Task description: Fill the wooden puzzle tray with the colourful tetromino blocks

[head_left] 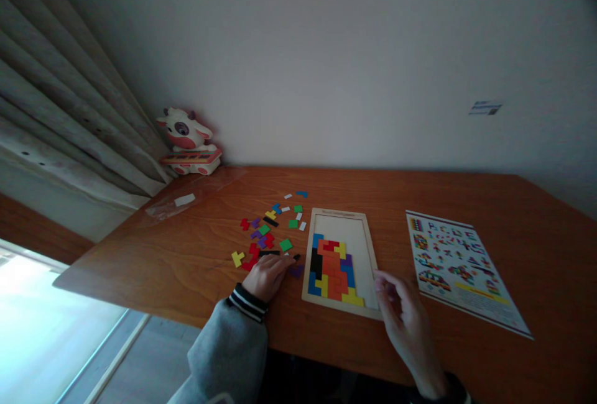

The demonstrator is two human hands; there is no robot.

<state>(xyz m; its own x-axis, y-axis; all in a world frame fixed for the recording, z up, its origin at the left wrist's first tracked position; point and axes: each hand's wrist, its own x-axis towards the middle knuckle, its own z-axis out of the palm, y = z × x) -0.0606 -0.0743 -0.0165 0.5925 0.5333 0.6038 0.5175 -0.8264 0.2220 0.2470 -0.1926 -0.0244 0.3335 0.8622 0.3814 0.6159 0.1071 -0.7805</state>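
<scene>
A wooden puzzle board (366, 224) lies on the table, its lower left part filled with red, orange, blue, black, yellow and purple pieces. My left hand (267, 275) rests among loose pieces left of the board, fingers bent and close together; what they hold, if anything, is hidden. A small black piece (296, 257) lies by its fingertips, with a green piece (286, 245) just beyond. My right hand (402, 311) is at the board's lower right edge, thumb and index finger curled near each other, and whether something small is between them cannot be made out.
A printed pattern sheet (459, 267) lies on the wooden table (373, 189) at the right. A cow-shaped toy keyboard (190, 143) stands at the back left, near a clear plastic bag (161, 208) and a curtain (69, 81). The wall borders the table's back edge.
</scene>
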